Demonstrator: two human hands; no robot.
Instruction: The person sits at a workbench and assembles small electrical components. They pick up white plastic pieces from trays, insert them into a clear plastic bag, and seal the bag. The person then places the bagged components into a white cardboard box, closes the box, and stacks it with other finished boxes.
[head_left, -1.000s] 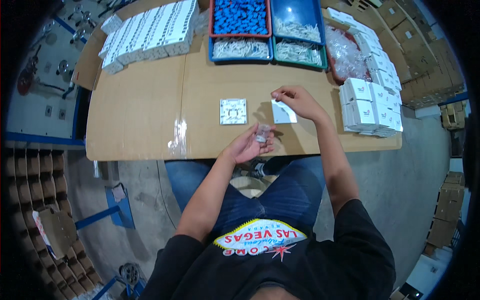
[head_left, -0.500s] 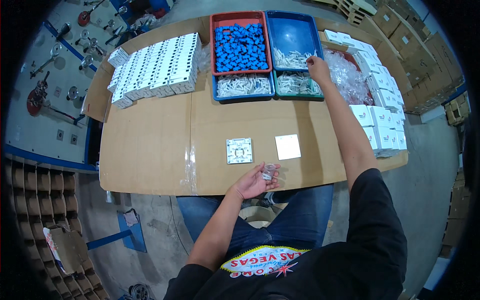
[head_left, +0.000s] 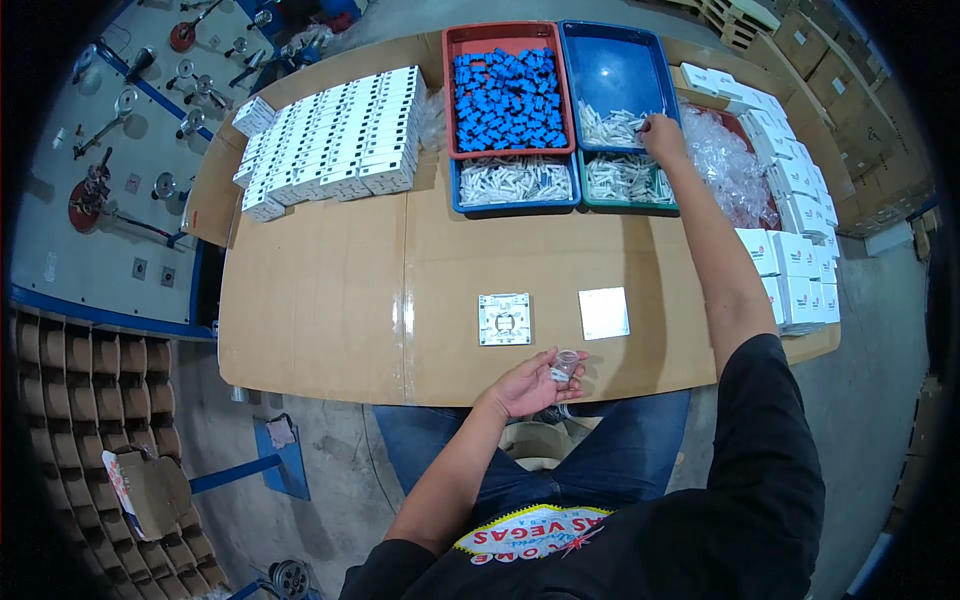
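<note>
Close to the table's near edge, my left hand (head_left: 522, 388) is palm up, fingers curled round a small clear plastic bag (head_left: 565, 364) with something white in its bottom. My right arm reaches far out to the blue tray (head_left: 618, 72). There my right hand (head_left: 664, 140) is at the tray's near right corner, beside small white plastic pieces (head_left: 608, 128); its fingers are drawn together, and whatever is between them is hidden. In front of my left hand lie a square white frame (head_left: 504, 319) with a detailed face and a plain pale square plate (head_left: 605, 313).
A red tray (head_left: 450, 100) of blue blocks adjoins the blue tray. Lower blue (head_left: 515, 207) and green (head_left: 630, 207) trays hold white pieces. White blocks (head_left: 340, 130) stand in rows at left. Clear plastic bags (head_left: 730, 165) and stacked white boxes (head_left: 795, 260) are at right.
The whole view has shifted, so the table appears slightly further right and lower. My right hand is still at the blue tray, and my left still holds the bag.
</note>
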